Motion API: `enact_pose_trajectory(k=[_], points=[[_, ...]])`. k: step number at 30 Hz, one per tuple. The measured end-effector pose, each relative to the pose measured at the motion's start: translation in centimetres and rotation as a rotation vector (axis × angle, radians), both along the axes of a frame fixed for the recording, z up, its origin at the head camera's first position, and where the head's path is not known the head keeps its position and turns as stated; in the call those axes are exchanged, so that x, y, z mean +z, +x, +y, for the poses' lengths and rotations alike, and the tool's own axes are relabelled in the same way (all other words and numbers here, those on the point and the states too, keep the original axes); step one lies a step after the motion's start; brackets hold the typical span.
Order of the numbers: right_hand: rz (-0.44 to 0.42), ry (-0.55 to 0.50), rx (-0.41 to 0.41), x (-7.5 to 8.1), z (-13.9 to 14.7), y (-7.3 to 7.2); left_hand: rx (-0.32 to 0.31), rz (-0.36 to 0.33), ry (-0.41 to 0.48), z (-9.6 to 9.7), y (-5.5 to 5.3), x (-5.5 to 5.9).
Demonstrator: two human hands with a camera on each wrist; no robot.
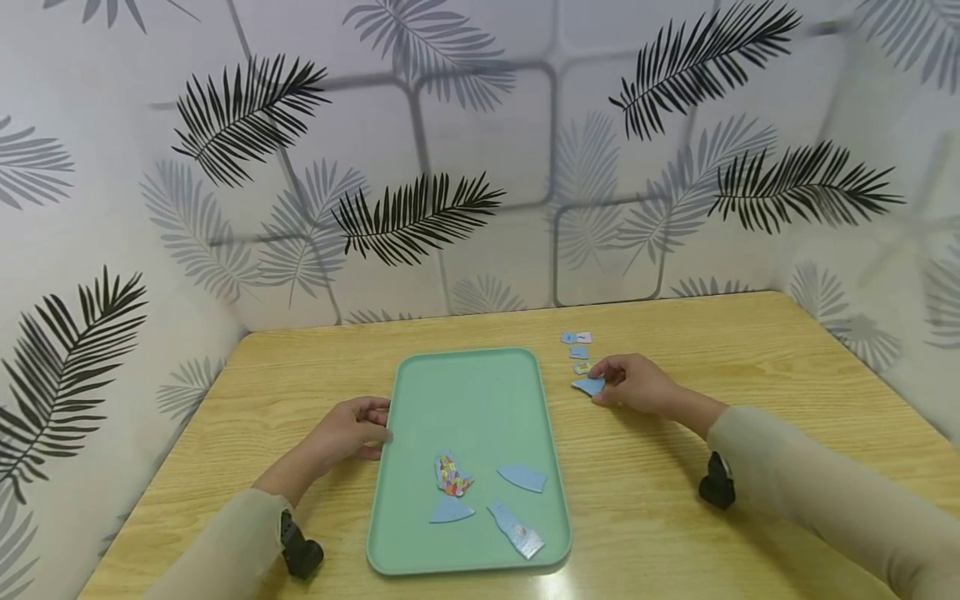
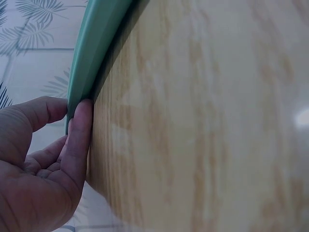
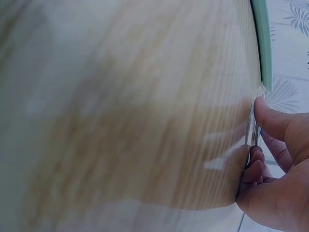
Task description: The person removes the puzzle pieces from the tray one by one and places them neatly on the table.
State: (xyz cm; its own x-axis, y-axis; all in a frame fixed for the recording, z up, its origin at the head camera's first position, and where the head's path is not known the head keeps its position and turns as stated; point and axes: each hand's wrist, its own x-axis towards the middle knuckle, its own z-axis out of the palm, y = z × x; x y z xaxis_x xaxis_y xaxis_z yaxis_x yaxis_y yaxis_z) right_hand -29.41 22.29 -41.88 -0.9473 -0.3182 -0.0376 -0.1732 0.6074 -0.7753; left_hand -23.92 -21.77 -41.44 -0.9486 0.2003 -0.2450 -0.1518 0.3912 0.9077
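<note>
At the left edge of a mint-green tray (image 1: pixel 465 400), my left hand (image 1: pixel 358 428) pinches the rim. In the left wrist view, the thumb of that hand (image 2: pixel 38 159) lies on one side of the rim and a finger on the other. Right of the tray, my right hand (image 1: pixel 637 383) holds a light blue, pointed flat piece (image 1: pixel 587 385) between thumb and fingers, low at the table. The right wrist view shows this hand (image 3: pixel 280 159) close to the wood, the piece seen edge-on. A small blue and yellow piece (image 1: pixel 581 367) lies just beyond it.
On the tray lie a multicoloured piece (image 1: pixel 452 475), a blue fan-shaped piece (image 1: pixel 452 510), a blue curved piece (image 1: pixel 523 477) and a long blue piece (image 1: pixel 516 530). Small pieces (image 1: pixel 578 352) line up behind my right hand on the wooden table (image 1: pixel 712 350). A patterned wall (image 1: pixel 495 250) stands behind.
</note>
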Motion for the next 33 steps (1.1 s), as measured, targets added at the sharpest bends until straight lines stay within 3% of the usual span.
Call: enact_pose_trajectory(k=[24, 33], points=[[0.008, 0.039, -0.070, -0.46, -0.37, -0.15, 0.001, 0.003, 0.003, 0.12, 0.22, 0.12], [0.016, 0.039, -0.062, -0.29, -0.38, -0.05, 0.005, 0.005, -0.003, 0.11, 0.08, 0.02]])
